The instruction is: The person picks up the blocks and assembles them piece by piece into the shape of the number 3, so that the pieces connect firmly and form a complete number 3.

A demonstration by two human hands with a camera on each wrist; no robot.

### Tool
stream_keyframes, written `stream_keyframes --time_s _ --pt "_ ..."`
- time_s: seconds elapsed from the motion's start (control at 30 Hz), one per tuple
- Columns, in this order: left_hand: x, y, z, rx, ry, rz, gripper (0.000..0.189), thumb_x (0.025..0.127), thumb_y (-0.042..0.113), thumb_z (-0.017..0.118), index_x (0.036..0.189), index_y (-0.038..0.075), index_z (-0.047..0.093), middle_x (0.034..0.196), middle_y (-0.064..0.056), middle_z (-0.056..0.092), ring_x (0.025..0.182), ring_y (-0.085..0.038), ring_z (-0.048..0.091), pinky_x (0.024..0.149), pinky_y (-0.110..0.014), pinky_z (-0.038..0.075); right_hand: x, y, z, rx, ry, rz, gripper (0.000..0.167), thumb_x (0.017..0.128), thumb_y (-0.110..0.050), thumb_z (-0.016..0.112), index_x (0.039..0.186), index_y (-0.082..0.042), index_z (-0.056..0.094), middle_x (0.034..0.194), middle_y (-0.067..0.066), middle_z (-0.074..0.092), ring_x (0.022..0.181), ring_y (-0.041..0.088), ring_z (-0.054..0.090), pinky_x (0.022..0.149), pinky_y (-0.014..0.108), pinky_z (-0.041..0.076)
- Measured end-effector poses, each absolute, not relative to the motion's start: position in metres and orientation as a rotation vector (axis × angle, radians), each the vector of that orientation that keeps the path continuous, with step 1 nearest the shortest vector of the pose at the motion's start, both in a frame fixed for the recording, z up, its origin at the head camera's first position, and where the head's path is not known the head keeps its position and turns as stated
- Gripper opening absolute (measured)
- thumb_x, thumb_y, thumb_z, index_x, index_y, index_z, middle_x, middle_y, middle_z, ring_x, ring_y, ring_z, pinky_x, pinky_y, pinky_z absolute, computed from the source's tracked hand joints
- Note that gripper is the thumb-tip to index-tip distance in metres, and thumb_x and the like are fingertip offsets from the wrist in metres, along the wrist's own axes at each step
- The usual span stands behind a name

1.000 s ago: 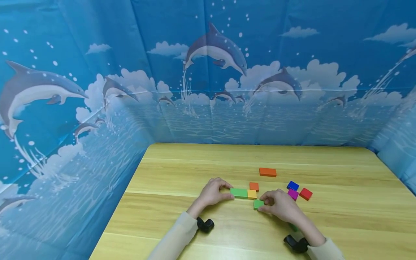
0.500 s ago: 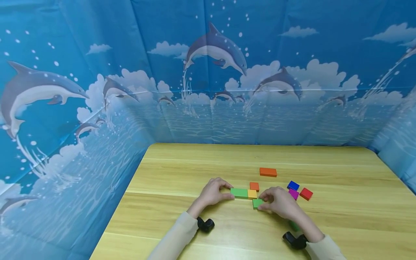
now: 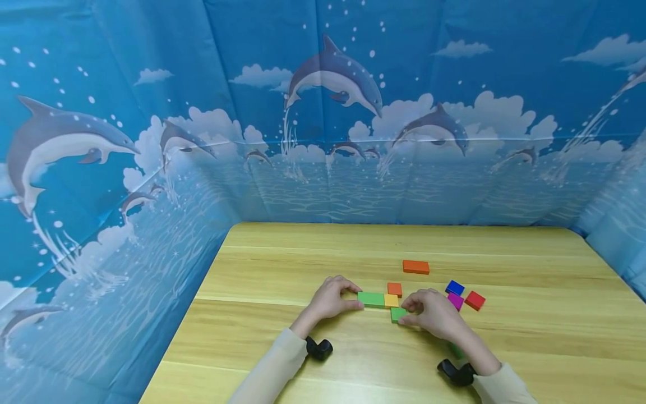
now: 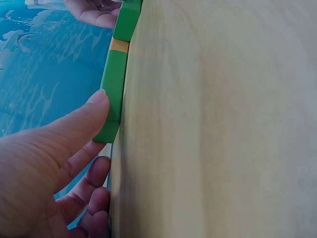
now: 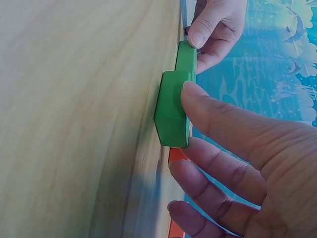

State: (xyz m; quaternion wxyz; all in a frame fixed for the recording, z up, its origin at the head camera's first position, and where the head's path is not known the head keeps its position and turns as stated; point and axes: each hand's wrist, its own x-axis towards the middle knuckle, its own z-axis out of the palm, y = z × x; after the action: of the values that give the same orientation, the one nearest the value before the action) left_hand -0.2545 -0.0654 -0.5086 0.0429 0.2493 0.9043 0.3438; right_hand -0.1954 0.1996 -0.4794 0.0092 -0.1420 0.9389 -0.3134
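Observation:
My left hand [image 3: 330, 297] pinches the left end of a long green block [image 3: 370, 299] lying flat on the table. Against that block's right end sits a yellow-orange square block [image 3: 391, 301]. A small green block [image 3: 397, 315] is pinched between thumb and fingers of my right hand [image 3: 433, 314], right at the near side of the yellow-orange one. The right wrist view shows the small green block [image 5: 171, 109] in front of the long one [image 5: 185, 59]. Behind the yellow-orange block lies an orange square block [image 3: 395, 289], their edges close together.
On the wooden table [image 3: 262, 269], a long orange block [image 3: 416, 267] lies farther back. To the right are a blue block [image 3: 455, 288], a magenta block [image 3: 456, 302] and a red block [image 3: 475, 301]. Another green block [image 3: 456, 351] is partly hidden under my right wrist. A dolphin-printed curtain [image 3: 323, 191] surrounds the table.
My right hand has slid the small green block slightly left and away from me, closer to the yellow-orange block. The left hand has stayed in place on the long green block.

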Motion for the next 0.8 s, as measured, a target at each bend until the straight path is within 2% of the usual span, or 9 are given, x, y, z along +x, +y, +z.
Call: stream_keyframes --time_s 0.3,0.6,0.7,0.8 --pt "-0.256 -0.066 -0.510 0.765 2.765 1.053 0.034 0.077 0.044 0.076 0.105 0.026 0.072 0.094 0.016 0.058 0.082 -0.008 0.044 0.073 -0.025 0.038 -0.196 0.200 -0.480 -0.452 2.939 -0.996 0.028 0.070 -0.034 0.084 0.088 -0.016 0.072 0.078 -0.009 0.059 0.075 0.012 0.052 0.067 0.032 0.043" --pt "-0.255 -0.065 -0.510 0.758 2.761 1.068 0.034 0.077 0.044 0.077 0.105 0.025 0.072 0.095 0.015 0.058 0.084 -0.009 0.046 0.074 -0.025 0.038 -0.200 0.237 -0.471 -0.422 3.008 -1.130 0.035 0.085 -0.038 0.071 0.101 -0.007 0.072 0.079 -0.007 0.061 0.073 0.013 0.057 0.063 0.029 0.046" --pt "-0.255 -0.066 -0.510 0.752 2.761 1.064 0.033 0.077 0.044 0.077 0.105 0.026 0.072 0.095 0.016 0.058 0.084 -0.009 0.045 0.073 -0.025 0.038 -0.198 0.255 -0.465 -0.351 2.997 -1.160 0.032 0.087 -0.037 0.068 0.100 -0.007 0.071 0.080 -0.004 0.062 0.071 0.013 0.056 0.061 0.028 0.045" --pt "-0.255 -0.066 -0.509 0.750 2.767 1.055 0.034 0.077 0.044 0.077 0.105 0.026 0.072 0.095 0.016 0.058 0.083 -0.009 0.045 0.073 -0.025 0.038 -0.192 0.272 -0.461 -0.323 2.987 -1.129 0.024 0.088 -0.035 0.069 0.093 -0.012 0.071 0.078 -0.005 0.062 0.069 0.011 0.054 0.059 0.027 0.043"
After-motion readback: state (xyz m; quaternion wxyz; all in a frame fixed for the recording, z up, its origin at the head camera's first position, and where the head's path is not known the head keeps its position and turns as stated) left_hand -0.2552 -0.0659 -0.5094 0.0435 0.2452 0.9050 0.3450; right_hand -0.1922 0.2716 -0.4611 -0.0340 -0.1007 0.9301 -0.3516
